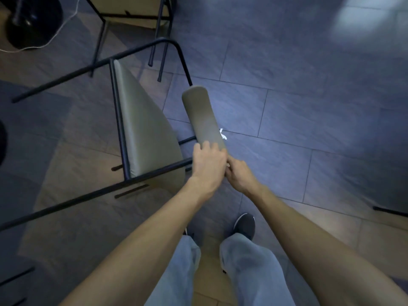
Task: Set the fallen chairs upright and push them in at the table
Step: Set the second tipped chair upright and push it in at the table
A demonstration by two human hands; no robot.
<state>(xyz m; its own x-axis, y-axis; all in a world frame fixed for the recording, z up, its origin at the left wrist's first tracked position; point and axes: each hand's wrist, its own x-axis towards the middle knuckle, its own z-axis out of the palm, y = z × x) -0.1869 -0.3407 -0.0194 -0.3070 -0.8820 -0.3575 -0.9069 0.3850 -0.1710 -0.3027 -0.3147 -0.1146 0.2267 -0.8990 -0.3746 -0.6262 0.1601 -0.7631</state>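
Note:
A chair with a grey-green padded seat and a black metal frame lies tipped on its side on the tiled floor, its legs pointing left. Its padded backrest sticks up toward me at centre. My left hand grips the near end of the backrest from the left. Pressed against that same end from the right, my right hand has its fingers curled around it. The table itself is out of view.
Another black-framed chair stands at the top, its legs close to the fallen one. A black round base with a white cable sits top left. My feet and legs are at the bottom centre. Open tiled floor lies to the right.

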